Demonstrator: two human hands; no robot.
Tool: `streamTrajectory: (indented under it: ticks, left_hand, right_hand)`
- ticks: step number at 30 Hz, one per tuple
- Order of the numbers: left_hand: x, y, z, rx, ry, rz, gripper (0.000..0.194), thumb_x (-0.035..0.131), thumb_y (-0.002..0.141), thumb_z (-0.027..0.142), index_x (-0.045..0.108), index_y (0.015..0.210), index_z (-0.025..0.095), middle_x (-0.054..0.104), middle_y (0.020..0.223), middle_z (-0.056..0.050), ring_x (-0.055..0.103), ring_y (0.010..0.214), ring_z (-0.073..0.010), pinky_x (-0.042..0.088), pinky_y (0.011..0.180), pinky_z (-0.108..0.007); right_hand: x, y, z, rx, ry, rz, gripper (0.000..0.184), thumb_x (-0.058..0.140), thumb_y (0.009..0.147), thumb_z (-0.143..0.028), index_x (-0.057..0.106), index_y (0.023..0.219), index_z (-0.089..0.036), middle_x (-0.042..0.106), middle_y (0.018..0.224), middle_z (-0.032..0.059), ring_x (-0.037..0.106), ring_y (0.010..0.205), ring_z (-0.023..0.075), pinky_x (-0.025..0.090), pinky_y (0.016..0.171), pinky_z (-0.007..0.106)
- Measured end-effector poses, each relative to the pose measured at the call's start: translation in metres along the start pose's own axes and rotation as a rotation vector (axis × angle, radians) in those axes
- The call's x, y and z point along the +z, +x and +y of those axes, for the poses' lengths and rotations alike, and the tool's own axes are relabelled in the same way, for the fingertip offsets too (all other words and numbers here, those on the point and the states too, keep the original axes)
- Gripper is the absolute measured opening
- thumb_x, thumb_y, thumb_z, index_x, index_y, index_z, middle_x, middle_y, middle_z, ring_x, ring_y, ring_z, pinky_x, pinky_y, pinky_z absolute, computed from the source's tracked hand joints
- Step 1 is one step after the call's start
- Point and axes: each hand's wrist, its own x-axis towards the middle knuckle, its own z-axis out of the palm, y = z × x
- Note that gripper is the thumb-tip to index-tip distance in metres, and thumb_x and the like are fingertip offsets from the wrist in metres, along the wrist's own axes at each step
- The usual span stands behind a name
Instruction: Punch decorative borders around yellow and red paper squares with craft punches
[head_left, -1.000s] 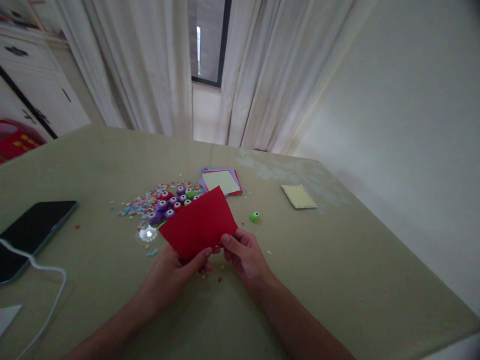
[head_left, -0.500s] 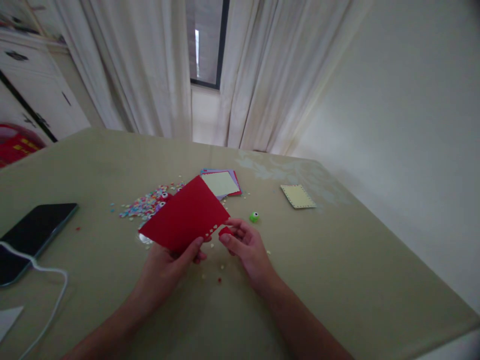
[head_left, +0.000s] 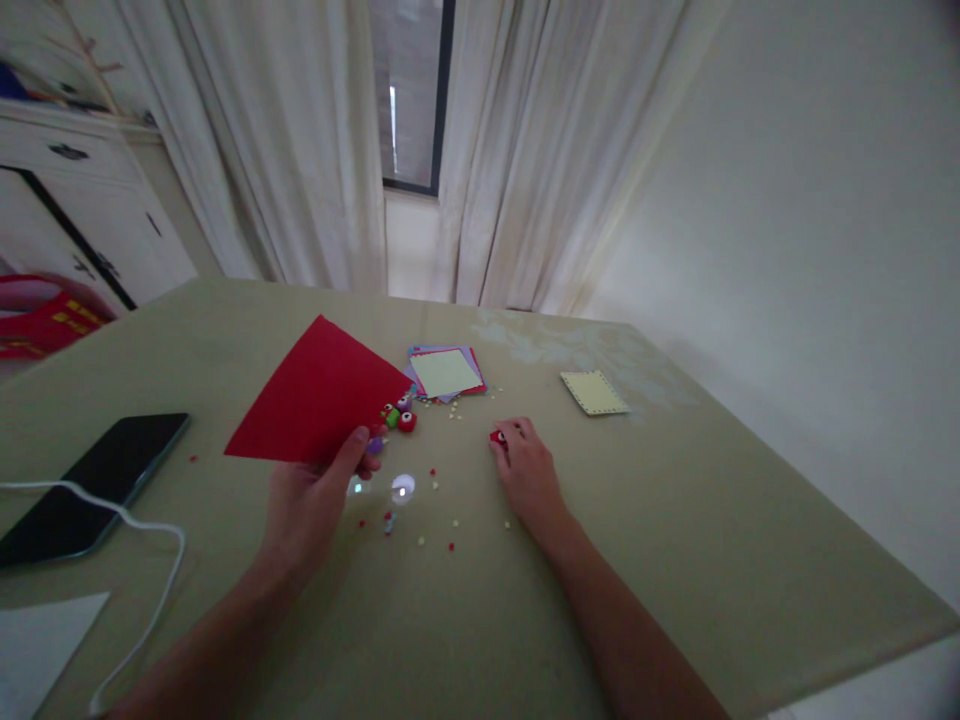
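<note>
My left hand (head_left: 313,500) pinches the near corner of a red paper sheet (head_left: 319,395) and holds it up over the left-middle of the table. Behind the sheet's edge, small paper punches (head_left: 400,416) in red, green and purple peek out. My right hand (head_left: 527,470) rests on the olive table (head_left: 675,540) to the right, its fingers curled round a small red punch (head_left: 498,436) at the fingertips.
A stack of coloured paper squares (head_left: 447,372) and a pale yellow card (head_left: 595,391) lie farther back. A black phone (head_left: 94,484) with a white cable (head_left: 150,590) sits at the left. Confetti bits dot the cloth near a small shiny disc (head_left: 403,487). White paper (head_left: 37,650) lies bottom left.
My left hand swung the red sheet up and to the left, away from my right hand. My right hand moved right and down to the table with the small red punch.
</note>
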Motion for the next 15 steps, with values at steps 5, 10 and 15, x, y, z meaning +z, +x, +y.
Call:
streamTrajectory:
  ticks: [5, 10, 15]
  left_hand:
    - [-0.006, 0.008, 0.005, 0.029, -0.007, 0.153, 0.033, 0.076, 0.086, 0.053, 0.074, 0.077, 0.021, 0.071, 0.063, 0.001, 0.068, 0.062, -0.0205, 0.054, 0.06, -0.029]
    - [-0.007, 0.007, 0.006, 0.04, 0.02, 0.133, 0.036, 0.081, 0.082, 0.054, 0.073, 0.072, 0.02, 0.071, 0.062, -0.001, 0.066, 0.059, -0.0208, 0.051, 0.057, -0.029]
    - [-0.006, 0.004, 0.011, 0.057, 0.006, 0.097, 0.037, 0.081, 0.082, 0.052, 0.071, 0.064, 0.021, 0.07, 0.059, -0.001, 0.065, 0.058, -0.0195, 0.05, 0.058, -0.029]
  right_hand:
    - [0.002, 0.001, -0.005, 0.003, 0.02, 0.066, 0.036, 0.056, 0.098, -0.017, 0.067, 0.132, -0.02, 0.062, 0.13, 0.017, 0.067, 0.108, 0.0292, 0.055, 0.098, 0.046]
    - [0.018, 0.01, -0.047, -0.193, 0.067, -0.089, 0.04, 0.064, 0.098, -0.02, 0.067, 0.138, -0.021, 0.068, 0.135, 0.0136, 0.064, 0.127, 0.0273, 0.051, 0.113, 0.043]
    - [0.042, 0.031, -0.085, -0.343, -0.033, -0.313, 0.062, 0.071, 0.098, -0.026, 0.051, 0.156, -0.02, 0.051, 0.163, 0.0155, 0.048, 0.148, 0.0294, 0.039, 0.123, 0.044]
